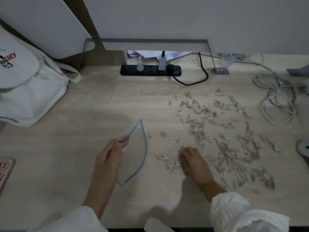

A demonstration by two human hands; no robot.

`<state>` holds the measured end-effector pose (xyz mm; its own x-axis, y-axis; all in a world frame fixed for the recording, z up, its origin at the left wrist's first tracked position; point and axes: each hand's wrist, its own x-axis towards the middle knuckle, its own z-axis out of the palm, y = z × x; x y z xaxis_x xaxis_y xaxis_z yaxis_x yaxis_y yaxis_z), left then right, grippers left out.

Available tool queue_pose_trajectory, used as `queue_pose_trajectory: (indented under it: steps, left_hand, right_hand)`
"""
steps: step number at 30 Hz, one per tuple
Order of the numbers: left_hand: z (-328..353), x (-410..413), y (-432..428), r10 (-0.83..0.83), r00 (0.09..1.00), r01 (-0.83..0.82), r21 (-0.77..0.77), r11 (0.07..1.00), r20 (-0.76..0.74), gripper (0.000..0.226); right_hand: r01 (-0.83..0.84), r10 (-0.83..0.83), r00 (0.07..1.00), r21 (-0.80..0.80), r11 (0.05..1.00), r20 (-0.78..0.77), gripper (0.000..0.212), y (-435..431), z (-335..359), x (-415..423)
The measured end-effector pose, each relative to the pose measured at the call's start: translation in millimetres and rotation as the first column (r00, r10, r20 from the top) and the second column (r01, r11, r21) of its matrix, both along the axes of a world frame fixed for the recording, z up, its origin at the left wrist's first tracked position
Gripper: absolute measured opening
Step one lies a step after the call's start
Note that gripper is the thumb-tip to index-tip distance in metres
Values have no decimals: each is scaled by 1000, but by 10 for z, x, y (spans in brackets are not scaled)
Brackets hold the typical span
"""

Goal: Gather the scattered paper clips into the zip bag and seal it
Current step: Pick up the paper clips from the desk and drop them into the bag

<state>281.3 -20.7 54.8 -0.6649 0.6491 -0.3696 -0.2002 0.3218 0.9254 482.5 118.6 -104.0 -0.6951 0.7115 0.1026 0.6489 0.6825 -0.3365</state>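
Near the front edge of the desk (70, 156), the left hand (108, 154) pinches one lip of the zip bag (133, 158), mouth gaping rightward; the right hand (192, 163), just beside it, curls its fingers over paper clips (224, 148) strewn across the right half. Bare wood separates the bag from the tote bag (31, 91).
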Motion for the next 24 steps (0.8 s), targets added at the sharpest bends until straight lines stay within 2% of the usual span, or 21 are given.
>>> queue_pose_trajectory:
  steps: [2, 4, 5, 6, 8, 10, 11, 13, 15, 16, 19, 22, 24]
  left_hand:
    - [-15, 37, 33, -13, 1000, 13, -19, 1000, -3, 24]
    - [-29, 75, 77, -19, 1000, 19, -28, 999, 4, 24]
    - [-31, 95, 104, -24, 1000, 24, -30, 999, 9, 24]
    - [-30, 118, 128, -30, 999, 30, -32, 999, 14, 25]
    - [-42, 172, 190, -51, 998, 51, -26, 998, 28, 26]
    - [-66, 202, 236, -69, 997, 70, -42, 997, 30, 25]
    - [-92, 212, 251, -80, 996, 81, -47, 996, 26, 25]
    - [-106, 254, 296, -107, 994, 107, -66, 992, 10, 32]
    - [-143, 297, 331, -127, 992, 127, -75, 989, -4, 40]
    - [-140, 330, 356, -134, 991, 133, -78, 988, -6, 35]
    - [-142, 416, 428, -154, 988, 154, -56, 986, 6, 19]
    - [-161, 425, 465, -165, 986, 164, -62, 985, -9, 25]
    - [-166, 408, 492, -155, 988, 154, -55, 986, -11, 25]
  right_hand:
    - [146, -166, 978, -154, 977, -125, 16, -13, 58, 27]
    - [320, -408, 880, -330, 888, -245, 21, -79, 193, 28]
    - [404, -549, 787, -437, 803, -282, 22, -106, 253, 25]
    - [467, -694, 658, -566, 679, -291, 22, -129, 354, -4]
    - [502, -882, 415, -752, 427, -224, 19, -128, 467, -25]
    - [418, -950, 265, -868, 268, -166, 21, -85, 556, -70]
    - [347, -958, 239, -908, 236, -158, 25, -70, 648, -108]
    - [232, -943, 275, -939, 253, -186, 29, -77, 928, -179]
    - [112, -885, 358, -928, 356, -297, 24, -149, 1229, -281]
    - [64, -843, 403, -908, 414, -356, 21, -206, 1370, -356]
    - [53, -692, 561, -815, 578, -454, 18, -377, 1558, -539]
    - [50, -496, 767, -732, 680, -408, 26, -456, 1563, -593]
    - [29, -474, 773, -723, 690, -422, 27, -437, 1584, -510]
